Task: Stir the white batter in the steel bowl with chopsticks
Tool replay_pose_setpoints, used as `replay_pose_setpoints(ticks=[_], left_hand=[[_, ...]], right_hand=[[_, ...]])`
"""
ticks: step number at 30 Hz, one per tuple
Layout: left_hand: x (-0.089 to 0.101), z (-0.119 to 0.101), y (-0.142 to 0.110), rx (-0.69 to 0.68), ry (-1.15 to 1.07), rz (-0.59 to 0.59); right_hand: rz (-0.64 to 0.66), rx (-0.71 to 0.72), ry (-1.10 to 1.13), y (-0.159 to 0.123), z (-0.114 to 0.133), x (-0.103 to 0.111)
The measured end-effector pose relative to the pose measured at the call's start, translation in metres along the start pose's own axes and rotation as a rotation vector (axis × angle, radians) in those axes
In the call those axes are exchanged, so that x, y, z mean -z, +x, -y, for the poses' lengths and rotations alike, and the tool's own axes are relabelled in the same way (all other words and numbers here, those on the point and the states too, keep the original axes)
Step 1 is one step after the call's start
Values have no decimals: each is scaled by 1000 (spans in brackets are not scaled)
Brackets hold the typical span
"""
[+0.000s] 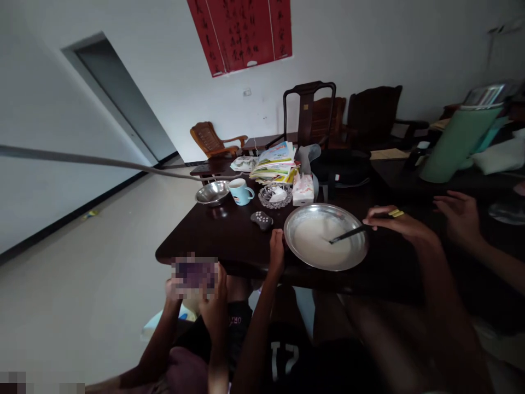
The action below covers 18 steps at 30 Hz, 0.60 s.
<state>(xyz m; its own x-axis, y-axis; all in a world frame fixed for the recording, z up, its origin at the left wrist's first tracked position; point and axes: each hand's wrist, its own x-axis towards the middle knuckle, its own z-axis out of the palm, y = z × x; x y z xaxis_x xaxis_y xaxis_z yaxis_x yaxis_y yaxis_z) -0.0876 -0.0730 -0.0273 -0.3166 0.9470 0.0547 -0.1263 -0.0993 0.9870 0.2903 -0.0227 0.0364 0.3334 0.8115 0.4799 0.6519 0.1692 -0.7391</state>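
Observation:
A wide metal bowl (363,257) stands near the front edge of the dark table, with pale, milky batter (315,243) inside. My right hand (389,223) is closed around dark chopsticks (348,235) with yellowish ends. Their tips dip into the batter at a slant. At the bowl's left side, my left hand (277,246) has its fingers together against the rim, steadying it. A grey game controller (261,220) lies just beyond that hand.
Behind are a blue mug (241,191), small metal bowl (212,193), glass dish (274,197), tissue pack (303,190) and booklets (275,163). At left, another person's hands (213,306) hold a blurred-out object. Another person's hand (461,219) is raised at right near a green thermos (461,137).

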Motion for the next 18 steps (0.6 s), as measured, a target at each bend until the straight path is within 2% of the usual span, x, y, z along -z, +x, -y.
replay_pose_setpoints(ticks=[1,2,3,6,14,18], left_hand=[[0,0,1,-3,-6,7],[0,0,3,-7,-12,13],[0,0,3,-10,-17,20],[0,0,4,-17,-23,45],[2,5,1,-13,-24,99],[2,4,1,-23,-15,100]], right_hand=[[-32,-33,39,5,-17,9],[-126,-100,176,9,-33,16],[-165,-153,286,12,-48,20],[-127,-194,431,16,-79,22],[-75,-123,460,7,-99,1],[37,-107,482,-6,-112,0]])
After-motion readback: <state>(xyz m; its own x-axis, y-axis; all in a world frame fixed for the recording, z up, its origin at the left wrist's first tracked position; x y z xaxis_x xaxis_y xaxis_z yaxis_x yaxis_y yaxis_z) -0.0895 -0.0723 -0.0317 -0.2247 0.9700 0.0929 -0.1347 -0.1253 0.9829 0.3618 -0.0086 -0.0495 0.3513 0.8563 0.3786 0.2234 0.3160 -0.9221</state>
